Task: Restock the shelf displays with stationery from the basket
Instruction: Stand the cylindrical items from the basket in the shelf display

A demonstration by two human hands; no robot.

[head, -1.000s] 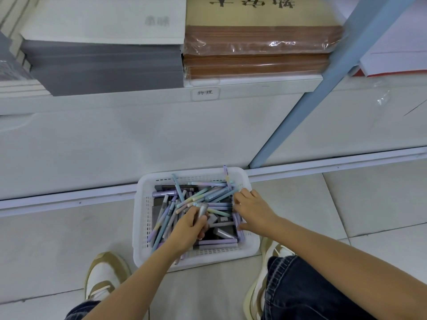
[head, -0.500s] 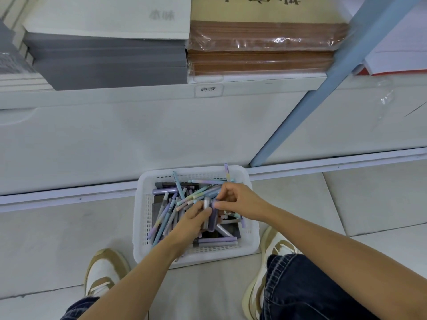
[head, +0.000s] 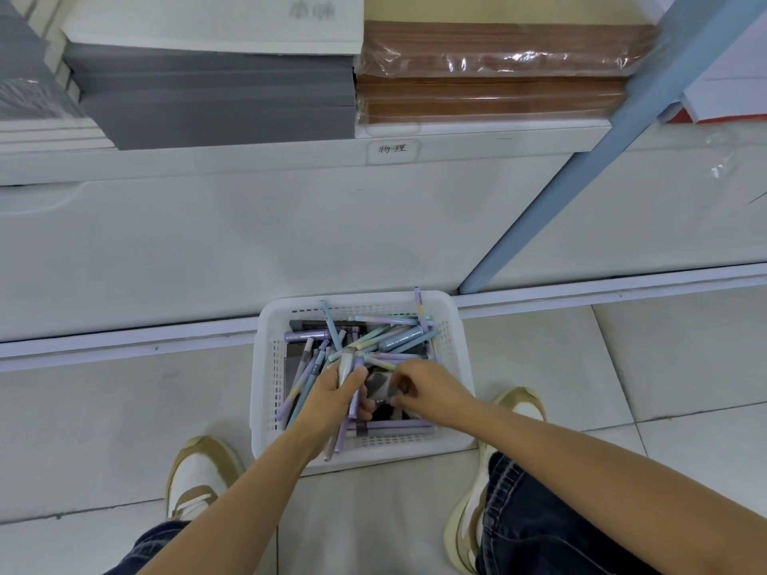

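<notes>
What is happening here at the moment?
A person bends over a white basket of pastel pens on the floor below a shelf. The left hand grips a small bunch of them. The right hand reaches into the basket beside it, fingers curled; whether it holds anything is unclear.

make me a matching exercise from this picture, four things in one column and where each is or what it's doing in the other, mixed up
Column one
1. white basket
2. grey paper stack
3. brown stack
4. left hand

Column two
A. on the shelf, wrapped in clear film
B. on the floor in front of the shelf base
C. fingers curled round a bundle of pens
D. on the shelf, left of the film-wrapped stack, under a white sheet

Pairs: 1-B, 2-D, 3-A, 4-C
</notes>
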